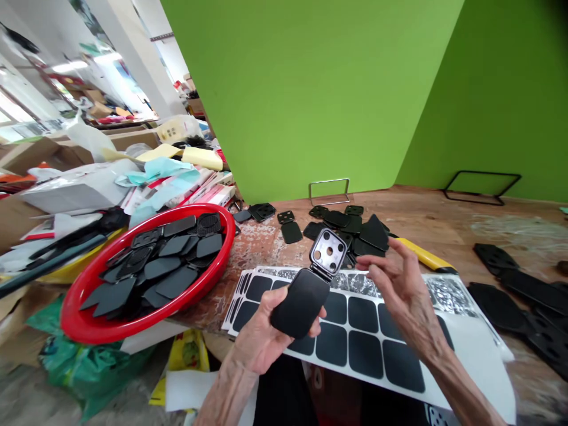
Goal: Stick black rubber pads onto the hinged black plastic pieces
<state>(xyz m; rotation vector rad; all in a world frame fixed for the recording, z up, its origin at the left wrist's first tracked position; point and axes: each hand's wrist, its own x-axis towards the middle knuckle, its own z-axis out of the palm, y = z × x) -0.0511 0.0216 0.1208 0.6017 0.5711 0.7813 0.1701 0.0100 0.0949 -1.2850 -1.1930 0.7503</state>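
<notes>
My left hand grips a hinged black plastic piece by its broad flat part. The smaller square end of that piece, with several round holes, points up and away. To its right, my right hand hovers with bent, spread fingers and nothing visible between them. Beneath both hands lies a sheet of black rounded-square stickers on white backing, stacked on similar sheets. Just beyond my fingers is a loose pile of black plastic pieces.
A red basin full of black pieces stands at the left. A yellow-handled tool lies behind the sheets. More black pieces are on the right. A green board with a wire stand rises at the back.
</notes>
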